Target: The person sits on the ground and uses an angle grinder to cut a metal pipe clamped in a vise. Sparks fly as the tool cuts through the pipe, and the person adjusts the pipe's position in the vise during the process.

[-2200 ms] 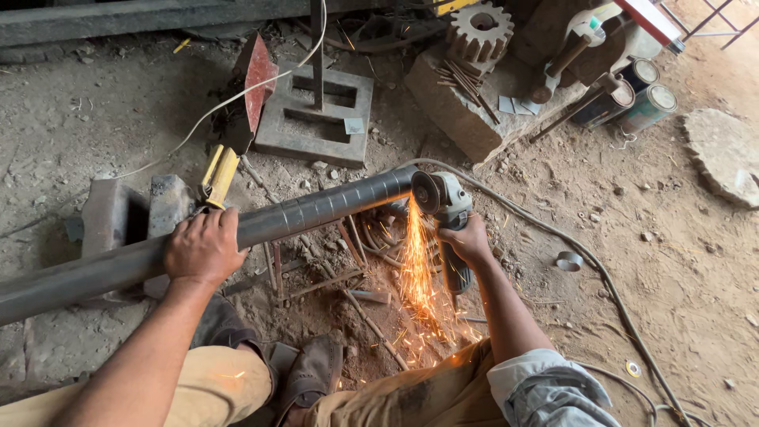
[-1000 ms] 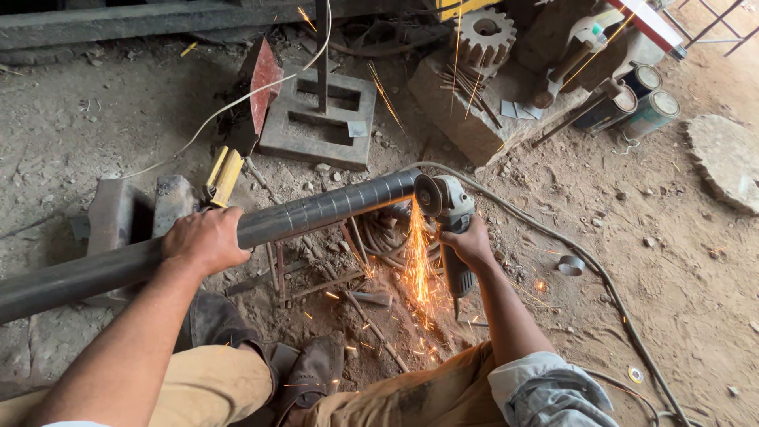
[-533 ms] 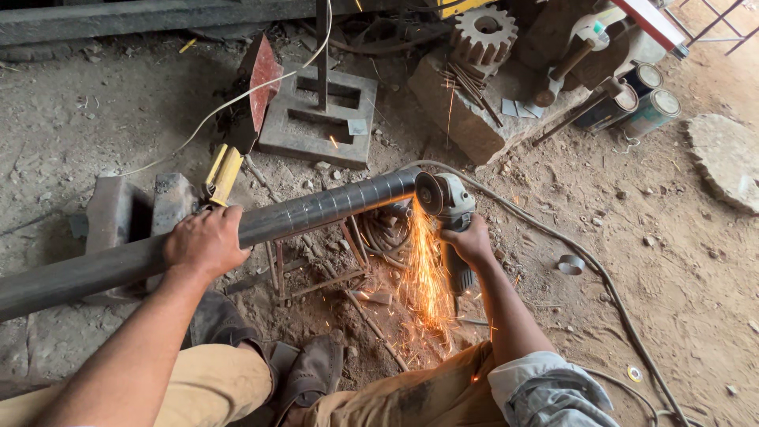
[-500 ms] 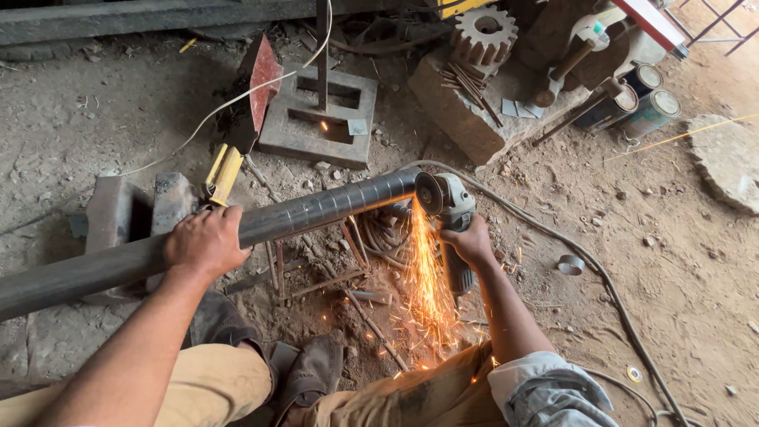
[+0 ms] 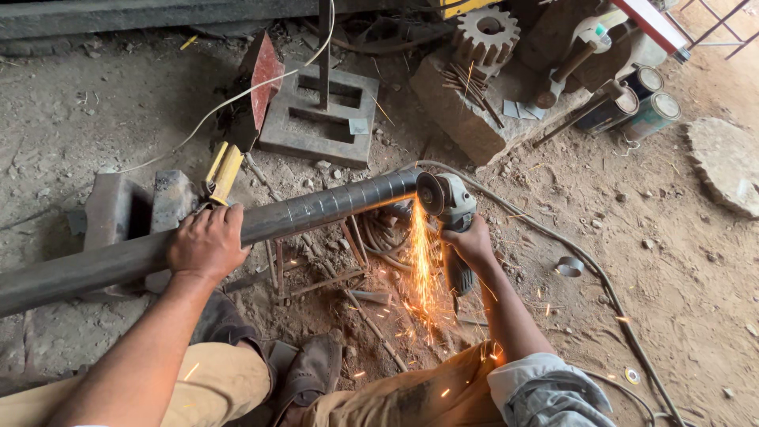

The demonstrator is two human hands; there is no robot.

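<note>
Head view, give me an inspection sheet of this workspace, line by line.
Surface: bare dirt floor, dusty, strewn with pebbles.
Job's things: long dark steel pipe on a small metal stand; grey angle grinder at its end, orange sparks falling.
Clutter: toothed gear, two tins, welded rods, yellow clamp.
Grippers: left hand grips the pipe; right hand holds the grinder.
Cables: grey grinder cord; thin white wire.
Surroundings: flat stone on the right.

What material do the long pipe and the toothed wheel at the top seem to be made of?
The long pipe looks like steel, dark grey with a dull sheen: bright orange sparks fly where the angle grinder meets its end. The toothed wheel is probably cast iron or steel, matt and dusty brown, maybe rusty, with thick teeth.
</note>
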